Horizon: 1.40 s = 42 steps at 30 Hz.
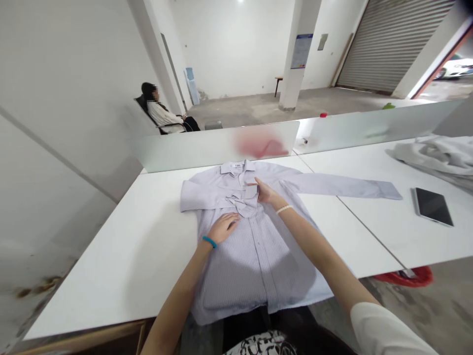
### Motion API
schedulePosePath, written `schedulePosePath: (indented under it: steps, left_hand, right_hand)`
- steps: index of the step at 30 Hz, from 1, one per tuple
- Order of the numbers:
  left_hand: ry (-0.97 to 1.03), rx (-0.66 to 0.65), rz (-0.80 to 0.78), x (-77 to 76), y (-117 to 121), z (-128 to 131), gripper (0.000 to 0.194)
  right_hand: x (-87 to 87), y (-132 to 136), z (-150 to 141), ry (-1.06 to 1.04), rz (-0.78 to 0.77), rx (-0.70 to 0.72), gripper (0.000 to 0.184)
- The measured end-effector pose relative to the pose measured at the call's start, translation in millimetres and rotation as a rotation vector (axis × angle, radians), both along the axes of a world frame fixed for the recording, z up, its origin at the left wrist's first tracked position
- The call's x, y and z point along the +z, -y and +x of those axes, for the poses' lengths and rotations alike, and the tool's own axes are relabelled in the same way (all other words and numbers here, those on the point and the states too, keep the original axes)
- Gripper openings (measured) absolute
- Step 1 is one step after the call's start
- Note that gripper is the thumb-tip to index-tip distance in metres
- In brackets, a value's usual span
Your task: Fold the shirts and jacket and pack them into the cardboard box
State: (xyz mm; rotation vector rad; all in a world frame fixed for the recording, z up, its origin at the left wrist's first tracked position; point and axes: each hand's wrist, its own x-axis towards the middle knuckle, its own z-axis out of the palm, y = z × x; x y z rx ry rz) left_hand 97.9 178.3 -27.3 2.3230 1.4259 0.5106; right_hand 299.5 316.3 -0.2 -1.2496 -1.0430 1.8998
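A pale lavender striped button-up shirt (236,271) lies front up on the white table, collar at the far side and hem hanging over the near edge. One sleeve (205,196) is bent inward across the chest, and its cuff (251,192) lies near the button line. My right hand (265,191) has its fingers closed on that cuff. Just below the folded sleeve, my left hand (222,228) rests with fingers stretched out on the shirt front. The other sleeve (343,185) extends straight out to the right.
The white table (148,236) has a low frosted partition (207,145) along its back. At the right are a dark-screened tablet (433,206) and a grey-white cloth pile (443,158). Beyond the partition a person (162,114) sits in a chair. A red-rimmed bin (417,277) stands below the table.
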Motion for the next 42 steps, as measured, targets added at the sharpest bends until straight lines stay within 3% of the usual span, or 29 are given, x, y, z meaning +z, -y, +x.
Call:
schedulePosePath:
  steps: [3,7,12,15,17,20,25,34,39,42]
  left_hand:
    - [-0.043,0.024,0.008,-13.7,0,0,0.036]
    - [-0.09,0.084,0.007,-25.6,-11,3,0.044]
    - [-0.163,0.273,0.031,-11.1,-49,-18,0.051]
    - [-0.208,0.453,0.053,1.4,-65,-42,0.052]
    - [-0.242,0.544,0.056,4.1,-69,-57,0.05]
    - [-0.307,0.617,0.022,-1.2,-68,-71,0.045]
    - [-0.402,0.674,-0.006,-12.2,-68,-75,0.044]
    - [-0.443,0.667,0.011,-5.9,-66,-71,0.049]
    - [-0.393,0.583,0.03,16.5,-42,-62,0.035]
    - [-0.334,0.559,0.114,33.1,-25,-48,0.04]
  right_hand:
    - [1.9,12,4,0.152,0.181,0.025,0.036]
    - [14.3,23,-4,0.2,0.353,-0.069,0.058]
    - [57.7,24,4,0.063,0.59,-0.139,0.05]
    - [66.9,26,33,0.001,0.592,-0.203,0.054]
    - [56.6,29,58,0.081,0.539,-0.252,0.056]
    - [25.4,33,91,0.223,0.411,-0.327,0.056]
    - [-15.8,34,114,0.276,0.348,-0.377,0.053]
    - [-38.4,27,110,0.417,0.46,-0.394,0.043]
    - [-48.9,30,111,0.53,0.522,-0.421,0.04]
    - [-49.8,32,109,0.569,0.544,-0.445,0.039]
